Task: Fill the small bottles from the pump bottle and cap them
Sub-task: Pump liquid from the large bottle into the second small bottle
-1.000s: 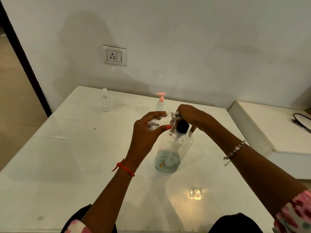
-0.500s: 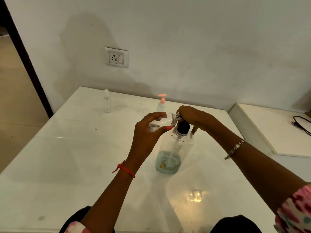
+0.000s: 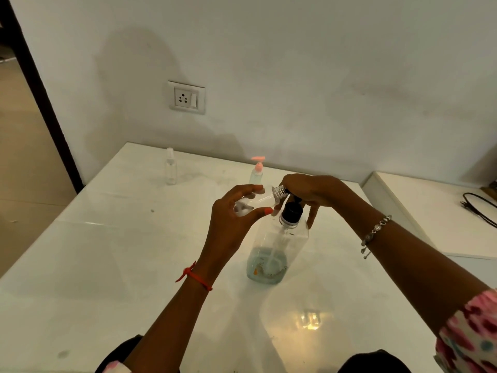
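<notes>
A large clear pump bottle (image 3: 277, 249) with a black pump collar stands mid-table, a little bluish liquid at its bottom. My right hand (image 3: 309, 193) covers and presses its pump head, fingers curled over it. My left hand (image 3: 231, 219) grips a small clear bottle (image 3: 259, 201), tilted on its side with its open threaded neck against the pump spout under my right hand. Two more small bottles stand at the back: a clear capped one (image 3: 170, 166) and one with a pink pump top (image 3: 256, 170).
The white glossy table (image 3: 107, 265) meets the wall at the back. A lower white ledge (image 3: 430, 211) with a black cable (image 3: 478, 208) lies to the right. A wall socket (image 3: 187, 98) sits above the table. A dark door frame stands at the left.
Both hands and the bottles keep nearly the same pose. The pump collar now shows lower beneath my right hand.
</notes>
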